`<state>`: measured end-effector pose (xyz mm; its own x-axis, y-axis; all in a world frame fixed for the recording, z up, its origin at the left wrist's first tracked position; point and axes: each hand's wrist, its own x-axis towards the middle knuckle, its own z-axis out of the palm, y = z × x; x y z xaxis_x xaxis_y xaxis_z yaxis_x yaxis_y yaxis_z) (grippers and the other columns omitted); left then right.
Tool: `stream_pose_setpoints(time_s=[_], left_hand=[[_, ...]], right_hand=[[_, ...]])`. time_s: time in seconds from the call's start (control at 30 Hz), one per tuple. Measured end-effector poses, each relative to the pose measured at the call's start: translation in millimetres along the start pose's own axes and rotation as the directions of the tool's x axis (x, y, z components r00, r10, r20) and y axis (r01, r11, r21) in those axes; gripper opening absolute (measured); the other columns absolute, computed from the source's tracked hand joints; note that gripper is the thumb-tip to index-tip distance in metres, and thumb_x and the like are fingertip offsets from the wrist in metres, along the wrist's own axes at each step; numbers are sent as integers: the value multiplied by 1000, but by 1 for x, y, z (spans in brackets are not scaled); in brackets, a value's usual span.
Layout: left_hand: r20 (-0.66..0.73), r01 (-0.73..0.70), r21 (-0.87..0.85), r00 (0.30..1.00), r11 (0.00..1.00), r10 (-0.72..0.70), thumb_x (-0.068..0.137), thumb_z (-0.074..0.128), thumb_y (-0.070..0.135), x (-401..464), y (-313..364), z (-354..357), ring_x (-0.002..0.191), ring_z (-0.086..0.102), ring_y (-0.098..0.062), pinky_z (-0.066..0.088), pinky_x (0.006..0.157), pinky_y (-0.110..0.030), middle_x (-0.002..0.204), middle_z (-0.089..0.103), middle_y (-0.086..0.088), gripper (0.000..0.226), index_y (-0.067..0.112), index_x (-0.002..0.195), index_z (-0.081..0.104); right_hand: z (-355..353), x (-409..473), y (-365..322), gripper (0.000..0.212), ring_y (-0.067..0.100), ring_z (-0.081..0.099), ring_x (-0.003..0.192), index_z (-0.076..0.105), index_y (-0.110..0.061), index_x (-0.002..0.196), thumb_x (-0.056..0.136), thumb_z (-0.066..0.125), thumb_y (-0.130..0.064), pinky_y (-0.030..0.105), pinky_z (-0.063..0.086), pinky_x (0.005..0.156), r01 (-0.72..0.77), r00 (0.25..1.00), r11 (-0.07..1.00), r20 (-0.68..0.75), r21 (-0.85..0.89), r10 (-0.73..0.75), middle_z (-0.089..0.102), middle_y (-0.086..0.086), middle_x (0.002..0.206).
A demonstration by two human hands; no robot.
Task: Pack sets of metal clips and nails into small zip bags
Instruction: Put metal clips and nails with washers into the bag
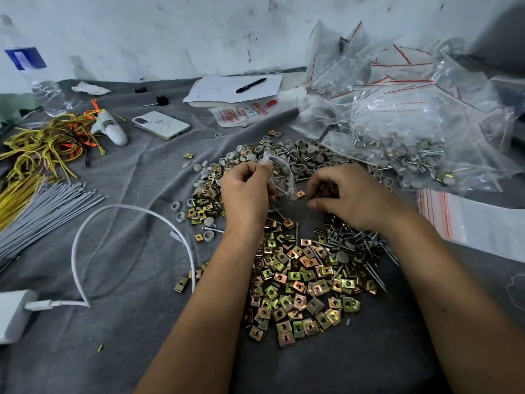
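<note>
My left hand (245,191) pinches the top of a small clear zip bag (281,174) that hangs between both hands, with a few parts inside it. My right hand (343,194) is curled just right of the bag, fingertips down at the pile; whether it holds any piece I cannot tell. Brass-coloured square metal clips (295,285) lie in a wide heap below my wrists. Grey nails (355,240) lie heaped under my right wrist. Grey round caps (306,152) are scattered beyond the bag.
Filled and empty zip bags (403,109) pile up at the back right; a flat stack of red-striped bags (468,220) lies right. A phone (160,125), paper with pen (251,85), yellow cords (42,146), grey ties (42,211), white cable (85,231) and bottle (37,78) lie left.
</note>
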<state>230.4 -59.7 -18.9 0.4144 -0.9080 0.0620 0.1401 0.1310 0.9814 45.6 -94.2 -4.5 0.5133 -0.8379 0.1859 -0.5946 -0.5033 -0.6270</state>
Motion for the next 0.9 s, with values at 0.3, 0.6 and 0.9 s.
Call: stream_pose_setpoints(time_s=[0.3, 0.6, 0.9], left_hand=[[76, -132, 130, 989, 983, 123, 99, 64, 11, -5, 0, 4, 50, 52, -19, 46, 56, -31, 55, 57, -4, 34, 9, 65, 61], [80, -170, 162, 984, 972, 159, 98, 66, 10, -4, -3, 7, 58, 58, -37, 47, 59, -37, 66, 60, -26, 28, -12, 80, 63], [85, -117, 110, 991, 987, 107, 98, 64, 10, -6, -1, 7, 48, 51, -16, 45, 54, -28, 55, 56, -3, 33, 10, 65, 59]], right_hand=[[8, 3, -12, 21, 12, 76, 84, 79, -18, 99, 84, 81, -4, 26, 61, 79, 223, 941, 904, -324, 365, -101, 79, -4, 90], [14, 1, -19, 32, -3, 71, 100, 77, -15, 111, 87, 73, 6, 18, 56, 91, 273, 912, 955, -347, 118, -218, 76, -9, 104], [11, 0, -22, 29, 13, 72, 82, 71, -12, 108, 82, 84, -10, 37, 61, 72, 230, 860, 961, -494, 155, -127, 73, 1, 94]])
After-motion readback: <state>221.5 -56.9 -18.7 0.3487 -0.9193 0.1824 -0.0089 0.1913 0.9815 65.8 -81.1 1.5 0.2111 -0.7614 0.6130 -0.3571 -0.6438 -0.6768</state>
